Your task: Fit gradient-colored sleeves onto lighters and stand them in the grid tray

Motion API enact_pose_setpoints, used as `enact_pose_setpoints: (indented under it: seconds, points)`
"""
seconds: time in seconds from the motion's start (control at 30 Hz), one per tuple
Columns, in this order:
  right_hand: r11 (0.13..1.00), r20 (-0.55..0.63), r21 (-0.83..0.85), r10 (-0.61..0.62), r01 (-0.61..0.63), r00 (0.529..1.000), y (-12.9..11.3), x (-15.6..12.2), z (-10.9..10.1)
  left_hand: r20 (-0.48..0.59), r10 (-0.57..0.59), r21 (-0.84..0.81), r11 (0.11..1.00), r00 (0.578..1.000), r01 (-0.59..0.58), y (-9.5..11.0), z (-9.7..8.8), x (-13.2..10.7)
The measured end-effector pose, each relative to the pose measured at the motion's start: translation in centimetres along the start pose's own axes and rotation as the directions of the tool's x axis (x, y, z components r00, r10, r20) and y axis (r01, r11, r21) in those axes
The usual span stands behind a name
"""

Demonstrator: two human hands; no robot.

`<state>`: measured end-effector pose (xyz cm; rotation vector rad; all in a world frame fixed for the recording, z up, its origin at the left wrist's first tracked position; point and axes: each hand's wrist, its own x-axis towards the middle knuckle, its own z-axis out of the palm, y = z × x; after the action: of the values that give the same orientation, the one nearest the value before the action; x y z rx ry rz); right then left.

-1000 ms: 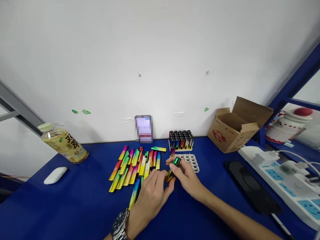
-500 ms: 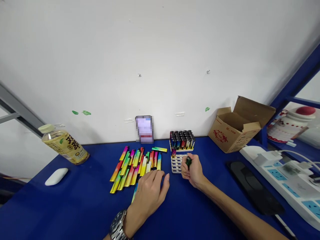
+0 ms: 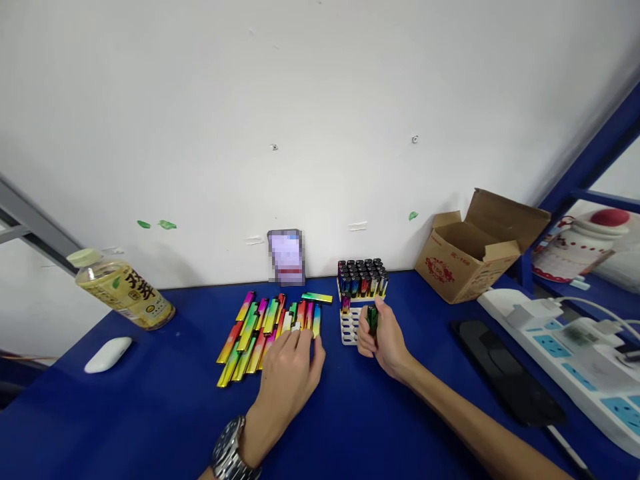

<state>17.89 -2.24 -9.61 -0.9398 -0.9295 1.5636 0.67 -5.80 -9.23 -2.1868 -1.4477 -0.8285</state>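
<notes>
Where glossy lighters (image 3: 247, 331) lie on the desk (image 3: 165, 407), your left hand (image 3: 289, 365) is at their near edge, its grip impossible to tell; farther right, by the white rack (image 3: 349, 327), your right hand (image 3: 386, 339) encloses 1 green lighter (image 3: 372, 319). They look light, stiff, slippery: pinch mid-body.

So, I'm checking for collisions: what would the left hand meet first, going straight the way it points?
The loose lighters; the left hand may already be touching some, though depth is unclear.
</notes>
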Motion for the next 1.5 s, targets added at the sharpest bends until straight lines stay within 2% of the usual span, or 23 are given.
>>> enact_pose_setpoints:
  seconds: [0.03,0.1,0.17,0.23,0.3,0.4,0.47,0.57,0.63,0.73,0.8,0.87,0.93,1.0,1.03,1.1,1.13,1.2,1.27,1.4,1.5]
  points:
    - [0.993,0.019,-0.056,-0.104,0.105,0.994,0.0,0.0,-0.2,0.011,-0.026,0.042,0.999,1.000,0.026,-0.2,0.1,0.0]
    - [0.922,0.041,-0.231,-0.310,0.311,0.950,-0.2,0.1,-0.7,0.033,-0.073,0.126,0.990,0.997,0.068,-0.7,0.2,0.1]
    - [0.781,0.075,-0.449,-0.451,0.434,0.889,-0.4,0.2,-1.4,0.058,-0.110,0.216,0.972,0.992,0.095,-1.1,0.4,0.0]
    - [0.635,0.115,-0.601,-0.533,0.486,0.838,-0.4,0.5,-2.1,0.096,-0.146,0.303,0.947,0.985,0.111,-1.3,0.5,0.0]
    - [0.573,0.137,-0.654,-0.552,0.493,0.823,-0.2,0.8,-2.5,0.141,-0.173,0.364,0.925,0.975,0.112,-1.3,0.5,0.0]
    - [0.605,0.117,-0.652,-0.516,0.457,0.849,0.1,1.1,-2.7,0.185,-0.191,0.388,0.915,0.964,0.108,-1.3,0.4,0.0]
    - [0.592,0.121,-0.668,-0.512,0.451,0.851,0.3,1.1,-2.6,0.199,-0.198,0.380,0.918,0.960,0.111,-1.3,0.4,0.0]
    - [0.507,0.186,-0.719,-0.520,0.476,0.834,0.2,1.2,-2.6,0.223,-0.205,0.351,0.929,0.953,0.117,-1.3,0.4,-0.2]
    - [0.402,0.248,-0.779,-0.506,0.481,0.826,-0.1,1.3,-2.6,0.244,-0.205,0.324,0.938,0.948,0.120,-1.2,0.5,-0.3]
    - [0.158,0.326,-0.883,-0.471,0.442,0.820,-0.4,1.4,-2.3,0.260,-0.200,0.308,0.944,0.945,0.115,-1.1,0.6,-0.5]
    - [0.007,0.338,-0.924,-0.452,0.382,0.826,-0.5,1.4,-2.1,0.255,-0.191,0.297,0.948,0.948,0.111,-1.2,0.8,-0.5]
    - [-0.088,0.311,-0.948,-0.441,0.305,0.842,-0.4,1.2,-1.9,0.242,-0.186,0.264,0.957,0.952,0.120,-1.2,1.0,-0.5]
    - [-0.121,0.279,-0.960,-0.452,0.252,0.847,-0.3,0.9,-1.8,0.210,-0.195,0.203,0.967,0.958,0.152,-1.2,1.1,-0.3]
    - [-0.079,0.303,-0.950,-0.463,0.302,0.833,-0.3,0.4,-1.4,0.160,-0.201,0.092,0.978,0.966,0.188,-1.1,1.2,-0.3]
    - [-0.025,0.337,-0.930,-0.455,0.366,0.824,-0.3,0.0,-1.0,0.134,-0.197,0.016,0.980,0.971,0.197,-0.9,1.2,-0.3]
    - [0.144,0.403,-0.858,-0.406,0.493,0.820,-0.3,-0.7,0.0,0.105,-0.166,-0.146,0.973,0.981,0.180,-0.3,1.1,-0.5]
    - [0.245,0.410,-0.821,-0.375,0.516,0.831,-0.2,-1.1,0.5,0.102,-0.144,-0.215,0.963,0.984,0.163,0.0,1.1,-0.7]
    - [0.429,0.363,-0.770,-0.315,0.473,0.877,0.1,-1.9,1.7,0.121,-0.113,-0.306,0.941,0.986,0.145,0.6,0.9,-1.2]
    - [0.553,0.312,-0.719,-0.284,0.421,0.907,0.6,-2.5,2.5,0.165,-0.103,-0.351,0.923,0.981,0.156,1.0,0.8,-1.6]
    - [0.644,0.250,-0.638,-0.346,0.422,0.905,1.5,-2.9,2.6,0.259,-0.124,-0.377,0.900,0.958,0.219,1.2,0.4,-1.5]
    - [0.750,0.097,-0.517,-0.428,0.413,0.899,1.6,-2.2,1.7,0.268,-0.172,-0.383,0.884,0.948,0.269,1.1,-0.1,-0.9]
